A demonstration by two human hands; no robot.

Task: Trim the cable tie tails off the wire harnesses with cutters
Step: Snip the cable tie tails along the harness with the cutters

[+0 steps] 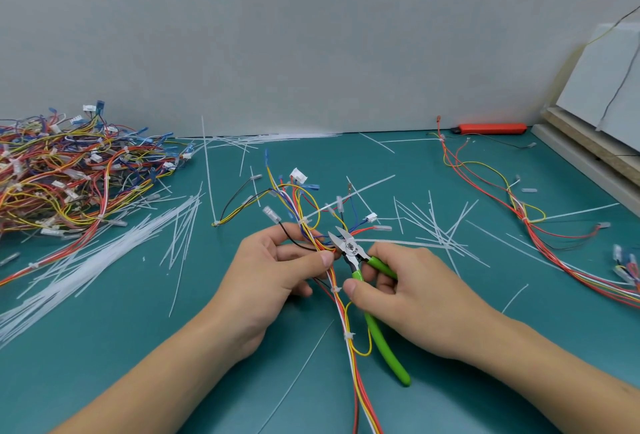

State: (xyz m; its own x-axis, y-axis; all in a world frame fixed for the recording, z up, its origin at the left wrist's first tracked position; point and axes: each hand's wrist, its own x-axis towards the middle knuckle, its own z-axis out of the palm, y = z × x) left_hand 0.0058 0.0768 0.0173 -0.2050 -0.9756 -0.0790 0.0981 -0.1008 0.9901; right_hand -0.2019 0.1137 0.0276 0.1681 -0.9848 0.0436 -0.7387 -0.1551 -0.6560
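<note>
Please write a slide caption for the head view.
Left hand holds harness; right hand holds open cutters.

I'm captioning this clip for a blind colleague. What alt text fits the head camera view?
Over a teal mat, the left hand pinches a multicoloured wire harness while the right hand holds green-handled cutters, blades open beside the wires. Cut white tie tails litter the mat, and a harness pile sits far left.

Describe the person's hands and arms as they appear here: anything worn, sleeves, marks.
Both the left hand and the right hand are bare, with no gloves. No rings, watch or wrist strap show. Both forearms are uncovered to the bottom of the picture, so no sleeve is in view. The visible thumbnails are short and unpainted. No marks or tattoos can be seen.
</note>
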